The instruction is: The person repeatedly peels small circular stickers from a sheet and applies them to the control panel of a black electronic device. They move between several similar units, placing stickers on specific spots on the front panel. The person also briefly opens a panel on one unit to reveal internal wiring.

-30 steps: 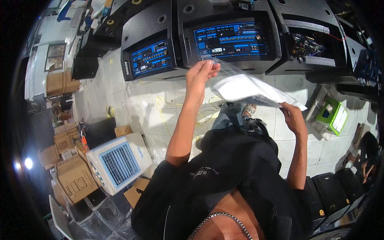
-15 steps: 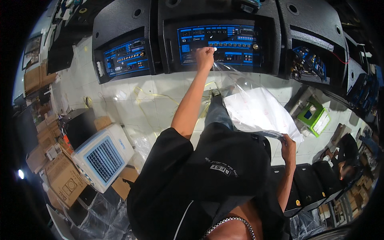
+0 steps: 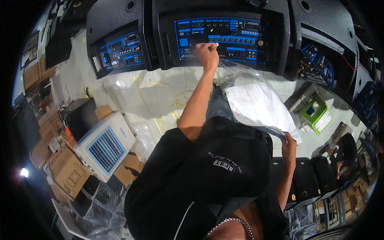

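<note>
My left hand (image 3: 207,55) is raised in front of the middle speaker's control panel (image 3: 236,42), its fingers pinched together. A small white piece (image 3: 217,45) shows at the fingertips; what it is I cannot make out. Close below the fingers hangs clear plastic film (image 3: 234,71), which runs down to large white sheets (image 3: 256,105). My right hand (image 3: 289,145) is closed on the lower right edge of these sheets, over my lap. The panel is black with blue markings, knobs in a row and sockets; my left hand covers part of it.
Black speaker cabinets stand left (image 3: 120,52) and right (image 3: 320,64) of the middle one; the right one's panel hangs tilted with wires showing. A green plastic stool (image 3: 320,122) stands at right. At left are an air cooler (image 3: 106,146) and cardboard boxes (image 3: 68,172). Another person (image 3: 346,156) sits far right.
My left hand has shifted slightly right relative to the panel, still pinched. The clear film beside it has slackened and bunched. My right hand keeps its hold on the sheets.
</note>
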A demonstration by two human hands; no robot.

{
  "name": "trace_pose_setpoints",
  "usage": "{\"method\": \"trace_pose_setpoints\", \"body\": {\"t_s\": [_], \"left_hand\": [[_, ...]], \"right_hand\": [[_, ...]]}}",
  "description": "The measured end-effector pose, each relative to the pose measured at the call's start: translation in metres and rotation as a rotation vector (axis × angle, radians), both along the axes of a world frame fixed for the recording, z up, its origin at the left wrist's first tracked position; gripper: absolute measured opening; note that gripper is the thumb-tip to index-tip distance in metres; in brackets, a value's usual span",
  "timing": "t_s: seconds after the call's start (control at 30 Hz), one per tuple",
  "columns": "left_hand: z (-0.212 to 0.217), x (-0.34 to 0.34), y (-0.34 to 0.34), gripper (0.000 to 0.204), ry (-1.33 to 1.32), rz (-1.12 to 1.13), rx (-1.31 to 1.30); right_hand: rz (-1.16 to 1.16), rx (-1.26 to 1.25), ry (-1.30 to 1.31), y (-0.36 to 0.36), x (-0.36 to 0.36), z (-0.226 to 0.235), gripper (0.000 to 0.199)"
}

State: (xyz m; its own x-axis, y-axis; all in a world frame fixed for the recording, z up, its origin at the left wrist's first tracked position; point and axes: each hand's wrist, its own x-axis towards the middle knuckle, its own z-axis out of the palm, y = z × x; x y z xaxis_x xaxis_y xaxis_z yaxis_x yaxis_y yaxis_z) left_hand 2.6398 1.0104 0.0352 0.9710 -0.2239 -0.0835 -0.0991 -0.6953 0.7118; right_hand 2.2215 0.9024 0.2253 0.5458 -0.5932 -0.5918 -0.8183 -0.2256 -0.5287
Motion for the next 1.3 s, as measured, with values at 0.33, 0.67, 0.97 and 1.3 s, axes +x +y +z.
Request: {"method": "trace_pose_setpoints", "body": {"t_s": [0.33,0.67,0.97,1.3], "left_hand": [[-0.009,-0.005,-0.003,0.012,-0.073,0.076,-0.064],[-0.013,-0.005,-0.001,0.017,-0.063,0.074,-0.026],[0.001,-0.014,-0.009,0.016,-0.143,0.080,-0.016],[0.006,-0.005,-0.016,0.021,0.065,0.338,-0.154]], "right_hand": [[0.038,0.017,0.018,-0.006,-0.004,-0.002,0.023],[0.013,0.061,0.000,-0.005,-0.001,-0.007,0.021],[0.003,0.061,-0.007,-0.006,-0.001,-0.011,0.022],[0.003,0.050,0.030,-0.008,-0.002,-0.008,0.021]]}}
